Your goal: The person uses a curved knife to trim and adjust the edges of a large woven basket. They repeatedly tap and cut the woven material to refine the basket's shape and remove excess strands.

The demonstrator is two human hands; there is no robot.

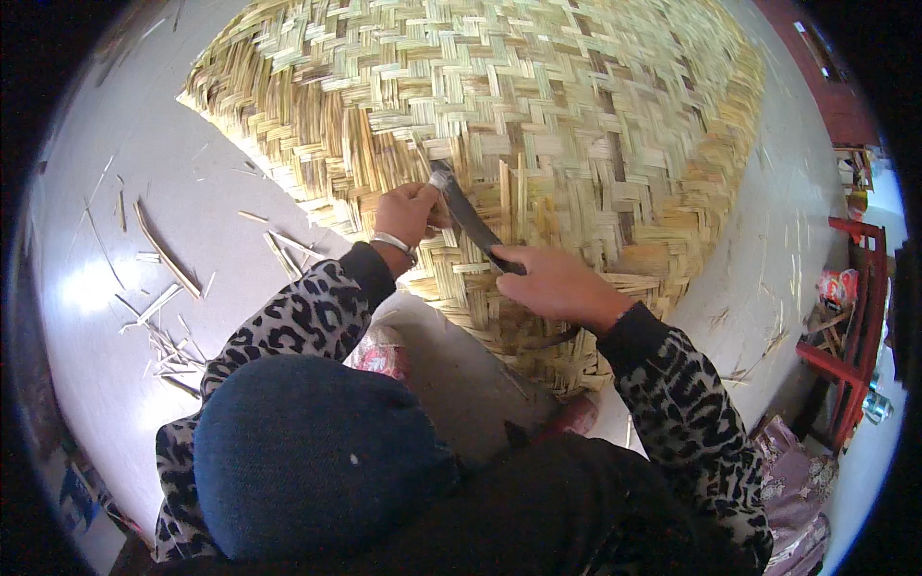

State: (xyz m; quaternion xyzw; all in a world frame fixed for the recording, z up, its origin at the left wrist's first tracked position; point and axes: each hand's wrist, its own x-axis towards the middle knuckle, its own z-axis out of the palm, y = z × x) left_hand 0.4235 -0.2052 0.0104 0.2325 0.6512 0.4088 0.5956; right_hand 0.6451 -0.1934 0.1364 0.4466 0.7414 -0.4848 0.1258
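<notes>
Woven mat (538,106) over the floor (86,230) looks mostly done, loose ends (506,187) left imo, right hand (557,283) clamped on a dark curved tool (468,219), left hand (405,213) pinched beside it, can't tell on what.

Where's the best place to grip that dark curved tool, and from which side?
Probably its lower-right end, coming from the person's right: the dark curved tool slants up-left over the woven mat, the right hand grips that near end, and the far end lies close by the left hand.
</notes>
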